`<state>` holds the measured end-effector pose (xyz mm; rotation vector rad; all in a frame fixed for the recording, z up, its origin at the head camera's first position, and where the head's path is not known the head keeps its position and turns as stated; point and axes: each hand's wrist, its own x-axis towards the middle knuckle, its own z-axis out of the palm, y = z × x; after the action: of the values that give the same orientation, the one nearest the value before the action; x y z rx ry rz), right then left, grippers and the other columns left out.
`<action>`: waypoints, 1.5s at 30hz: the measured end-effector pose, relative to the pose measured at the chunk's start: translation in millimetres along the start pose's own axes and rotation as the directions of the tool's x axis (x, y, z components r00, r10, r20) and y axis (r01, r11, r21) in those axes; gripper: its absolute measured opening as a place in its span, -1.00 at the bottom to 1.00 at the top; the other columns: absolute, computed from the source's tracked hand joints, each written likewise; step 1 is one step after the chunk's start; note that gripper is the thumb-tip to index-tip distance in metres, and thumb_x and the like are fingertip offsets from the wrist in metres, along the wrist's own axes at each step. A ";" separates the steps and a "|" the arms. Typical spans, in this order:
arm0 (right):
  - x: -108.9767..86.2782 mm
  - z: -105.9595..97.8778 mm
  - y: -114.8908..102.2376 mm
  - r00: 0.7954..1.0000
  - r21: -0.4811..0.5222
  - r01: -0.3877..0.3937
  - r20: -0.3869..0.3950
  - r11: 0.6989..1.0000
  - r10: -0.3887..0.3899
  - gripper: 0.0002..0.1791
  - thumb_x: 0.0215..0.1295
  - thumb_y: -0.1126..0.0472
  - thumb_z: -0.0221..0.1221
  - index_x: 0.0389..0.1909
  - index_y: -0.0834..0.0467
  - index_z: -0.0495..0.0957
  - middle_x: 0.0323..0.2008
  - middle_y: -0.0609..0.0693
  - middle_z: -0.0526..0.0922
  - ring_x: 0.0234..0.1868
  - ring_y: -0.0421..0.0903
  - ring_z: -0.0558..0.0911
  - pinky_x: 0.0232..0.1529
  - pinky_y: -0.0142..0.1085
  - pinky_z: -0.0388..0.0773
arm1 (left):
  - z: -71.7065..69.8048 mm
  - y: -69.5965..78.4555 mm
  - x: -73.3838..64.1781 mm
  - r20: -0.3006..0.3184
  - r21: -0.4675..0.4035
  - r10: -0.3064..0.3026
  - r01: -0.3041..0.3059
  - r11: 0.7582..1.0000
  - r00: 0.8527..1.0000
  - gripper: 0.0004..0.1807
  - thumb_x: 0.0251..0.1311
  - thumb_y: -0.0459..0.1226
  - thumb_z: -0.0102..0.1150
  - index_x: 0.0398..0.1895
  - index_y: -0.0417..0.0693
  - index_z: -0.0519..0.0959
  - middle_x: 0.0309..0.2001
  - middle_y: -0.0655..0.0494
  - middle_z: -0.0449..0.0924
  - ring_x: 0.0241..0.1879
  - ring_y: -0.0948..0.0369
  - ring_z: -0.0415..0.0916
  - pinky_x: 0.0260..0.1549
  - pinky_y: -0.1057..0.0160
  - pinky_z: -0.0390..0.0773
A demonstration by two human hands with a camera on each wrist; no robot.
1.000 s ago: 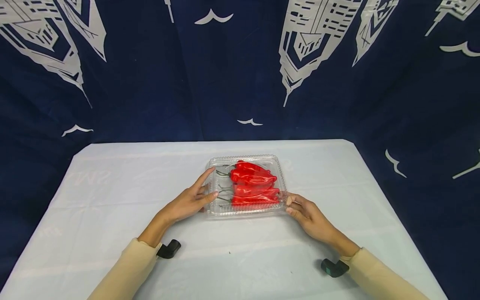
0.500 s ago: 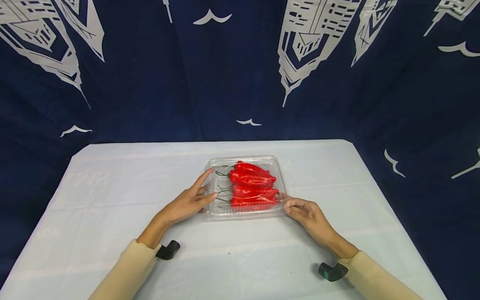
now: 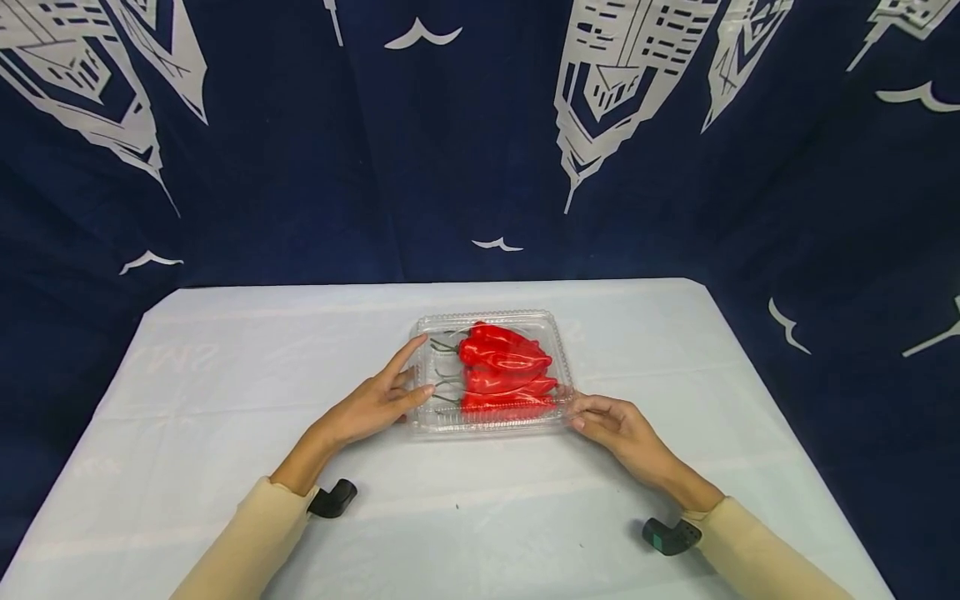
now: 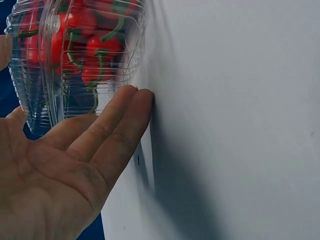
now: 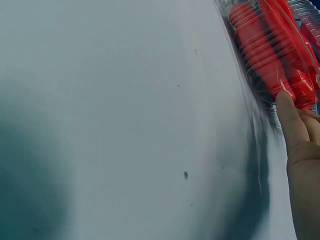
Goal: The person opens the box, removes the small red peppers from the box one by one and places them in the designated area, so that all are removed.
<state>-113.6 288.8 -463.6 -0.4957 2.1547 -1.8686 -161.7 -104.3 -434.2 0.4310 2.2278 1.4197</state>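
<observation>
Red peppers (image 3: 506, 379) lie stems left inside a clear lidded container (image 3: 491, 428) mid-table; the left hand (image 3: 371, 408) touches its left side, fingers spread, while the right hand (image 3: 621, 437) pinches its near right corner

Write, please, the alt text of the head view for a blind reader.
A person's left hand and right hand touch opposite ends of a clear plastic box of red peppers at a white table. Behind is patterned dark blue cloth.
</observation>
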 end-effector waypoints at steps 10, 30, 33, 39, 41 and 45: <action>-0.5 0.3 0.1 1.000 -0.004 -0.018 -0.024 1.000 0.018 -0.74 0.44 0.38 0.11 -0.04 0.57 0.46 0.36 0.31 0.35 0.19 -0.39 0.56 0.08 -0.29 0.61 | -1.1 1.4 1.6 -0.004 -0.032 -0.016 0.016 0.999 1.000 -0.11 0.37 -0.01 0.19 0.54 0.71 -0.16 0.58 -0.15 -0.04 0.40 -0.11 0.33 -0.10 0.10 0.65; 5.2 2.5 -4.2 0.989 -0.261 0.025 -0.133 0.965 -0.061 -0.81 0.27 0.31 0.32 -0.11 0.19 0.60 0.40 0.23 0.38 0.37 -0.40 0.38 0.20 -0.56 0.43 | -2.5 1.9 0.4 -0.027 0.007 0.014 -0.013 1.000 1.000 -0.13 0.35 0.11 0.16 0.55 0.67 -0.16 0.57 -0.16 0.01 0.37 -0.12 0.38 0.18 -0.15 0.51; 4.6 2.3 -4.1 0.988 -0.253 0.010 -0.147 0.967 -0.048 -0.75 0.26 0.32 0.33 -0.06 0.22 0.59 0.41 0.23 0.38 0.36 -0.11 0.46 0.12 -0.52 0.51 | -2.1 0.8 0.7 -0.026 0.010 0.029 -0.028 1.000 0.999 -0.12 0.36 0.11 0.15 0.56 0.65 -0.17 0.57 -0.14 -0.01 0.39 -0.12 0.34 0.21 -0.18 0.47; 4.2 1.8 -2.5 0.989 -0.212 0.022 -0.136 0.977 -0.051 -0.68 0.24 0.37 0.33 0.00 0.29 0.54 0.41 0.27 0.36 0.28 -0.03 0.55 0.05 -0.46 0.58 | -1.8 -0.5 0.9 -0.033 0.000 0.058 -0.058 0.998 0.998 -0.07 0.37 0.06 0.16 0.58 0.60 -0.26 0.59 -0.12 -0.07 0.47 -0.11 0.21 0.21 -0.18 0.48; 4.9 1.8 -2.3 0.990 -0.200 0.029 -0.129 0.979 -0.056 -0.66 0.23 0.38 0.33 0.01 0.31 0.52 0.40 0.29 0.36 0.25 -0.21 0.56 0.05 -0.45 0.59 | -2.0 -0.5 0.9 -0.038 -0.003 0.065 -0.065 0.998 0.997 -0.05 0.37 0.06 0.16 0.58 0.60 -0.28 0.59 -0.14 -0.07 0.48 -0.11 0.18 0.19 -0.16 0.50; 6.2 1.6 -1.7 0.990 -0.172 0.033 -0.126 0.985 -0.055 -0.63 0.21 0.42 0.33 0.02 0.36 0.49 0.39 0.35 0.35 0.18 -0.39 0.56 0.02 -0.45 0.60 | -2.0 -0.3 1.2 -0.044 -0.014 0.069 -0.069 0.997 0.997 -0.04 0.38 0.05 0.16 0.58 0.59 -0.31 0.58 -0.19 -0.06 0.46 -0.13 0.21 0.15 -0.12 0.54</action>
<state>-118.4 284.6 -462.0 -0.4696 2.4216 -1.7955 -163.8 -105.4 -434.0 0.4807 2.2544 1.4943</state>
